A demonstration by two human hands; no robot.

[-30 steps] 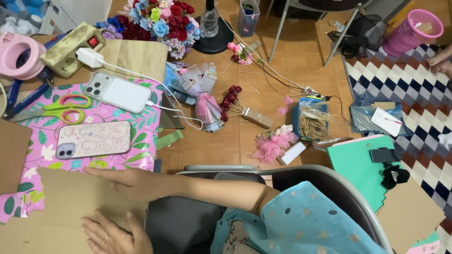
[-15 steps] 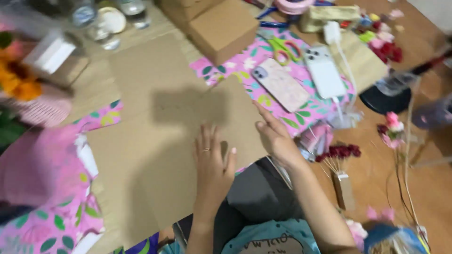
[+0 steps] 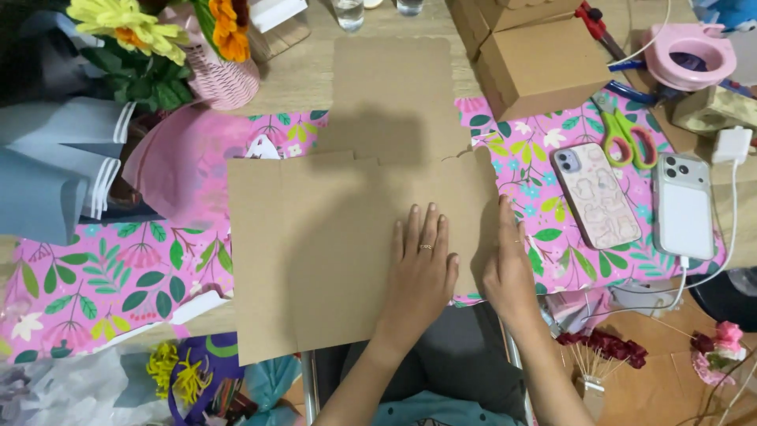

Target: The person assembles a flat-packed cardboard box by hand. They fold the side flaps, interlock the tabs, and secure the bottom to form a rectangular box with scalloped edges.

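On the pink floral wrapping paper (image 3: pixel 95 276) I see the flat cardboard sheet (image 3: pixel 315 244), long axis left-right, its upper flap pointing away from me. Left hand (image 3: pixel 422 272) lies flat on it, fingers spread, gripping nothing; right hand (image 3: pixel 509 268) rests open against its right edge. Near edge overhangs my lap. Two phones (image 3: pixel 597 195) crowd the right; the left side has room.
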